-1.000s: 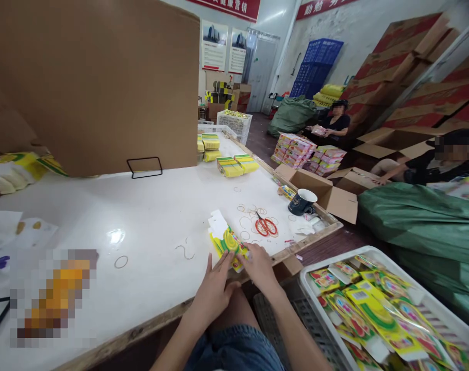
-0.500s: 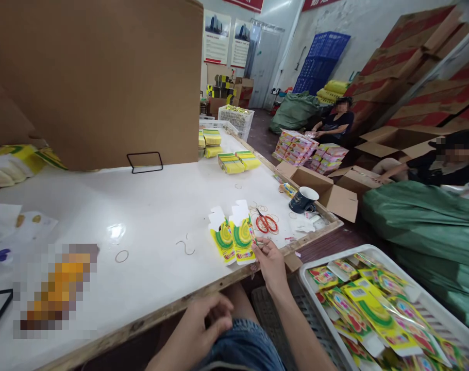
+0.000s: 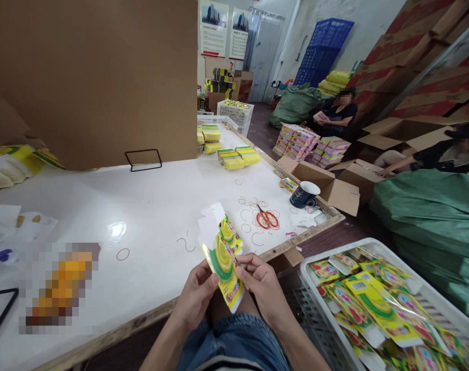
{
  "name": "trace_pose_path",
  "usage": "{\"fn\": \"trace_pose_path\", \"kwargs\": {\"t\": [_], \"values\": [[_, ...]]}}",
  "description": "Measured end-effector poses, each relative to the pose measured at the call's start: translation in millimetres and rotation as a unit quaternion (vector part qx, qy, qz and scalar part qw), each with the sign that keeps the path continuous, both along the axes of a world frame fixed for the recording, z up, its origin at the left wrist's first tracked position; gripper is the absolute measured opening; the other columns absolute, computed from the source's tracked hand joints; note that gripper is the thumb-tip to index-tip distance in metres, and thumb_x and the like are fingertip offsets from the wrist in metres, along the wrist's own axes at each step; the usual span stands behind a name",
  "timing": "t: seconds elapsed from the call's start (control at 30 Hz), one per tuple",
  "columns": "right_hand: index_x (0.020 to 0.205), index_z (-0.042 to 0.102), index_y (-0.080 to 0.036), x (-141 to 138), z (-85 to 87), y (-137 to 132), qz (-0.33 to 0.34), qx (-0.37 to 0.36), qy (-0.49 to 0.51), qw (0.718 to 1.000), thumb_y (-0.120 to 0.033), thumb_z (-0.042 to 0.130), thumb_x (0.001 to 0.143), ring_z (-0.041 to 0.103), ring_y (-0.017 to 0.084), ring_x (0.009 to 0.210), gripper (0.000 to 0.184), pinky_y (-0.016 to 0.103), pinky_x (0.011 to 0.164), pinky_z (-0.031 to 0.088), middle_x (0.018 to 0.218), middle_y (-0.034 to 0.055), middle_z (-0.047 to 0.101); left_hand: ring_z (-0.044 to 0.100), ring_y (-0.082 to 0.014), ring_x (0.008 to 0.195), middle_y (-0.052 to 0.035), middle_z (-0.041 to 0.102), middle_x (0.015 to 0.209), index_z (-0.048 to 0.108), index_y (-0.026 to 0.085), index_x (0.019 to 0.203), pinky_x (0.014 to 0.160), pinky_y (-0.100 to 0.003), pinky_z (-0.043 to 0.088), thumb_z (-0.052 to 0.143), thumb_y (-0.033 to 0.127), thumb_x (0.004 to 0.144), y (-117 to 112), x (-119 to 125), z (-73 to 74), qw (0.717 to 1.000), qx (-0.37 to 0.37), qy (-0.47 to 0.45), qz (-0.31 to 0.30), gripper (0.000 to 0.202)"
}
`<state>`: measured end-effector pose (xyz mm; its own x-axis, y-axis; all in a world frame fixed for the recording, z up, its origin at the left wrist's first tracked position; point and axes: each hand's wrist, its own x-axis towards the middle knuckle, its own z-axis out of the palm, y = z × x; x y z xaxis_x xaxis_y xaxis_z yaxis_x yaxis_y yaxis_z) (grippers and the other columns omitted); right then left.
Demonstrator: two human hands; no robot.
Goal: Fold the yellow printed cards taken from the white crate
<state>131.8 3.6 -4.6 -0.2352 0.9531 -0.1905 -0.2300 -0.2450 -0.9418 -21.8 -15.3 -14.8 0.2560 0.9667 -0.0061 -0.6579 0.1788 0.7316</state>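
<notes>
Both of my hands hold a flattened yellow-and-green printed carton [image 3: 222, 257] over the near edge of the table, its white flaps pointing away from me. My left hand [image 3: 198, 291] pinches the lower left edge. On the opposite edge, the fingers of my right hand [image 3: 257, 278] are closed. Another printed panel shows behind the front one; whether it is a second carton, I cannot tell. Beyond my right hand, red-handled scissors [image 3: 267, 218] lie among several loose rubber bands [image 3: 246, 228].
A white crate [image 3: 368, 242] of cartons stands at my right. A dark mug [image 3: 303, 196] sits by the table's right edge. Banded yellow stacks [image 3: 232, 158] lie farther back. A large cardboard sheet [image 3: 103, 82] stands at the left. Two people sit beyond the green sacks [image 3: 431, 226].
My left hand has risen from my lap and taken hold of the carton's left edge. My right hand has brought the carton off the tabletop, nearer to me, and tilted it.
</notes>
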Motion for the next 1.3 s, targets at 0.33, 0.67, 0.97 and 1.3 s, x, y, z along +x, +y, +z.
{"fn": "trace_pose_path", "kwargs": {"t": [0.33, 0.67, 0.97, 1.3], "values": [[0.094, 0.056, -0.012, 9, 3.7, -16, 0.068, 0.0, -0.021, 0.997, -0.039, 0.066, 0.079, 0.057, 0.016, 0.086, 0.033, 0.031, 0.081, 0.044, 0.096, 0.0088, 0.062, 0.06, -0.0226, 0.102, -0.0123, 0.064, 0.108, 0.067, 0.017, 0.111, 0.096, -0.034, 0.042, 0.072, 0.027, 0.074, -7, -2, 6.3, 0.999, -0.031, -0.036, -0.022, 0.039], [0.073, 0.051, -0.011, 10, 2.5, -3, 0.056, 0.112, -0.221, 0.967, -0.045, 0.059, 0.081, 0.048, 0.014, 0.071, 0.036, 0.025, 0.065, 0.039, 0.073, 0.0044, 0.054, 0.062, -0.0178, 0.093, -0.0087, 0.067, 0.098, 0.068, 0.014, 0.102, 0.09, -0.031, 0.046, 0.066, 0.029, 0.08, -10, 2, -4.6, 0.992, -0.118, 0.011, 0.031, 0.027], [0.077, 0.055, -0.011, 2, 2.5, -5, 0.14, 0.051, -0.082, 0.985, -0.054, 0.061, 0.077, 0.053, 0.015, 0.074, 0.043, 0.026, 0.069, 0.042, 0.078, 0.0068, 0.059, 0.061, -0.0206, 0.098, -0.0094, 0.066, 0.099, 0.069, 0.016, 0.09, 0.094, -0.033, 0.043, 0.066, 0.044, 0.076, -17, -8, 2.1, 0.991, -0.074, -0.079, -0.077, 0.031], [0.114, 0.056, -0.018, 22, 108.9, -8, -0.06, 0.312, -0.254, 0.913, -0.041, 0.053, 0.088, 0.054, 0.016, 0.083, 0.036, 0.029, 0.074, 0.044, 0.1, 0.0094, 0.059, 0.06, -0.0252, 0.101, -0.0134, 0.063, 0.111, 0.067, 0.014, 0.103, 0.092, -0.036, 0.046, 0.073, 0.043, 0.069, -6, -24, 2.4, 0.985, -0.15, -0.036, 0.072, 0.045]]}}
